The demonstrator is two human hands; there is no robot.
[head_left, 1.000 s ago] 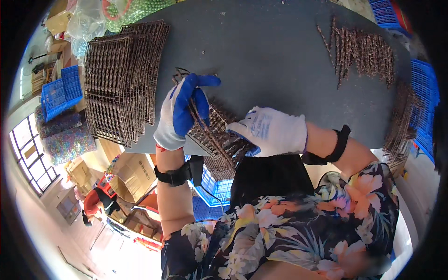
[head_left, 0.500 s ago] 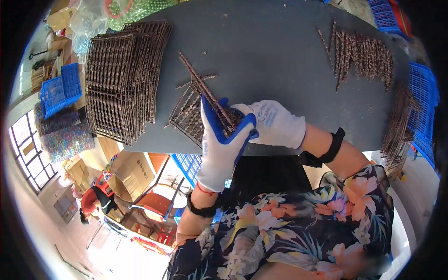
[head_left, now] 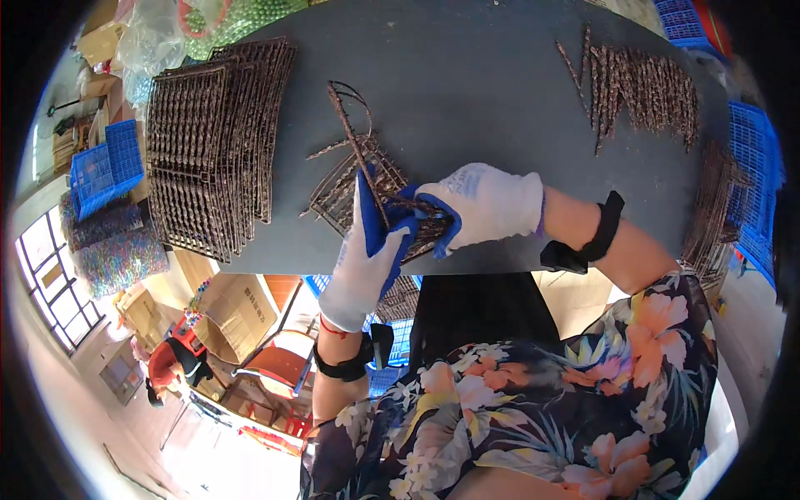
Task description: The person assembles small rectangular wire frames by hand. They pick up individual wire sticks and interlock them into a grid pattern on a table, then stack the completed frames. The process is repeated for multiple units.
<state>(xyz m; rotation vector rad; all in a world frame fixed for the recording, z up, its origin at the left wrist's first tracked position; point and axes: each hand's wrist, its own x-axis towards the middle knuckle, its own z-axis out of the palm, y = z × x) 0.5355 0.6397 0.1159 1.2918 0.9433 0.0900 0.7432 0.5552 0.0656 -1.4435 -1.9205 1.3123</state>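
Note:
Both my hands wear white gloves with blue palms and meet near the table's front edge. My left hand is closed round brown knobbly strands, which rise from it and bend into a loop at the far end. My right hand is closed on the near ends of brown strands beside the left fingers. Beneath and behind the hands lies a small brown lattice frame, partly hidden by the gloves. Left of them stands an overlapping pile of similar brown lattice frames.
Loose brown strands lie at the far right of the dark table, with another bundle at its right edge. Blue crates stand beyond. Bags of green beads sit at the back left. A person bends over at lower left.
The strands have swung more upright, and a curved loop now shows at their far end. My left hand has shifted slightly left and down, and my right fingers have come into view gripping strands.

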